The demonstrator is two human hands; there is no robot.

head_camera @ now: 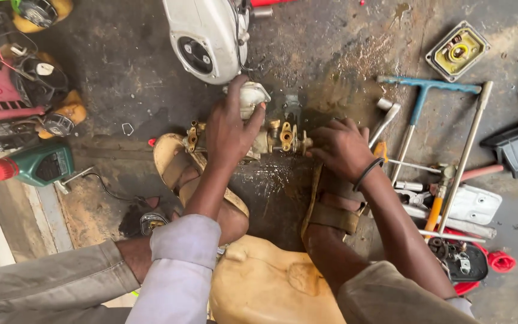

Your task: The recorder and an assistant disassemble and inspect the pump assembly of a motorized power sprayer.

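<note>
While it sits on the stained concrete floor [121,66] between the person's two sandalled feet, the carburettor [274,138], a brass-and-grey metal part, is held from both sides. Left hand [229,129] lies over its left half, fingers closed down on the body, fingertips near a white plastic piece [248,96] just behind it. Right hand [340,147] is curled against the right end, at the brass fitting; grip looks closed on that end, fingertips hidden, so exact contact unclear. Black band on the right wrist.

Floor under the part is wet and flecked with grit. Left sandal [175,159] just beside the left hand, right sandal [331,210] below the right hand. Yellowish plastic jerrycan [265,285] sits near the person, between the knees.

Further out: white engine housing [208,36] at top centre, just beyond the white piece. Right side: blue T-handle wrench [424,90], long metal rod [466,156], orange-handled screwdriver [434,210], loose tools heaped together, touching. Square yellow-grey cover [457,51] top right, well apart. Green bottle with red cap [34,165] on the left, small engines [25,90] stacked behind it.
</note>
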